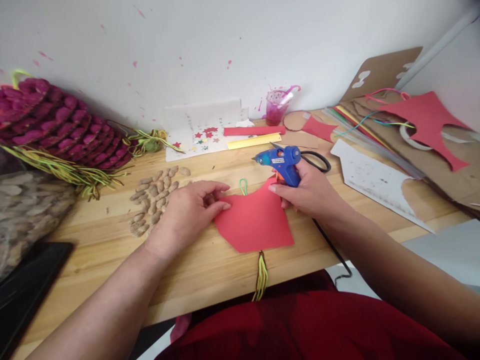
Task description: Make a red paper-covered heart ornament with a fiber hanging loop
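A cut piece of red paper [255,225] lies near the table's front edge. My left hand [189,205] pinches its upper left edge, thumb on top and fingers curled. My right hand [313,187] is wrapped round a blue hot glue gun [279,161], nozzle pointing left above the paper; its thumb also presses the paper's upper right corner. A green cord loop [243,186] sticks out past the paper's top edge. Below the bottom edge hangs a yellow, green and brown yarn tassel [261,277]. Whatever lies beneath the paper is hidden.
Peanuts [157,192] lie left of my left hand. A magenta peanut-covered piece [63,125] stands behind a bag of peanuts [33,210]. Foil stars [208,132], paper strips [255,131] and a pink-stained cup [276,107] are at the back; a white board scrap [375,180] is right.
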`<state>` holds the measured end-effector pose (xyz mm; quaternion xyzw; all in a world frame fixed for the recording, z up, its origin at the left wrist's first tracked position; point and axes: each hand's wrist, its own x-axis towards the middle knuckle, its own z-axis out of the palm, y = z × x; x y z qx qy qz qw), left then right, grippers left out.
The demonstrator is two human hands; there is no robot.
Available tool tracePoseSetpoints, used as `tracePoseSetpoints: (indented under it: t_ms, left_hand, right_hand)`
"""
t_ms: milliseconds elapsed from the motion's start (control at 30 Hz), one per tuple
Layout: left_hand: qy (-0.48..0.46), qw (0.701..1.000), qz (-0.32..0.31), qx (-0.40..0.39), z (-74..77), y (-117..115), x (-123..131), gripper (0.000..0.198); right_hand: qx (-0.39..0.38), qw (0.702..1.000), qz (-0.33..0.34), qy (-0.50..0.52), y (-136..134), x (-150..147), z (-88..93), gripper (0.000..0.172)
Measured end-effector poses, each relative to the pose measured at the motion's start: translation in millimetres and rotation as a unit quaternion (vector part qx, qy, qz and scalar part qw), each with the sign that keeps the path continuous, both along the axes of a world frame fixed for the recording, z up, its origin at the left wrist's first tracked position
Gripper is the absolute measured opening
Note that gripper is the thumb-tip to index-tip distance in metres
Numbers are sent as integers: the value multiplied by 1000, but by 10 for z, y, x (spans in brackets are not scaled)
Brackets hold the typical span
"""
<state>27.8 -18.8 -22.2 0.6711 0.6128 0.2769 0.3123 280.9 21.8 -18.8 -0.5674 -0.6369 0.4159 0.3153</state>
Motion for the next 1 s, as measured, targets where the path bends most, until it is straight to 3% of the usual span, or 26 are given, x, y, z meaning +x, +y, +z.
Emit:
tracePoseSetpoints:
  t_ms: [1000]
  left_hand:
    - [46,999,1,-4,63,-2,-3,30]
  right_hand:
    - [19,999,-6,-25,1,-9,-19,32]
